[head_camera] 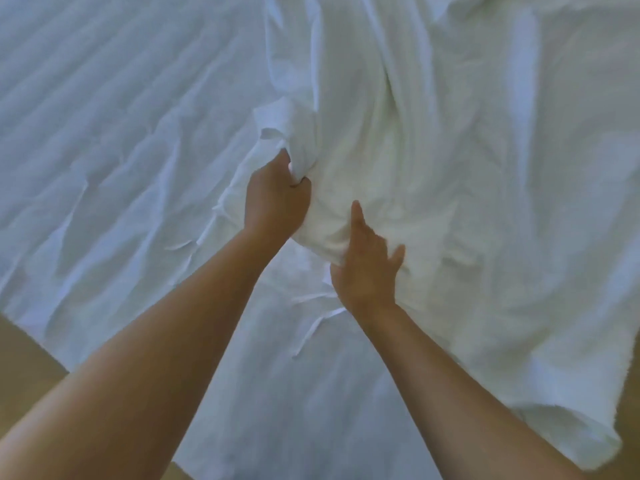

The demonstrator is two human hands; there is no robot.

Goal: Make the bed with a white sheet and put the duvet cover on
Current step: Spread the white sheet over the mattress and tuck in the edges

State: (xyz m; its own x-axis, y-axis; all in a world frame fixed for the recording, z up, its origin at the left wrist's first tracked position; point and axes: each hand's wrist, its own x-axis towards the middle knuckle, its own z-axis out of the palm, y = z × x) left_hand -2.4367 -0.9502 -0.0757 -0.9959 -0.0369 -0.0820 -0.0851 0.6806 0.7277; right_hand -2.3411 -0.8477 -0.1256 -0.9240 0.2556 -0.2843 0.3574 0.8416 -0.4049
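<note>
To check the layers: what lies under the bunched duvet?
The white sheet runs under the bunched duvet; there it is covered. The left hand grips the duvet.

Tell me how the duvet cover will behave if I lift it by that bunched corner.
Probably floppy: the duvet cover lies in deep folds and bunches where the left hand grips it. Likely to drape and drag across the sheet rather than lift whole.
</note>
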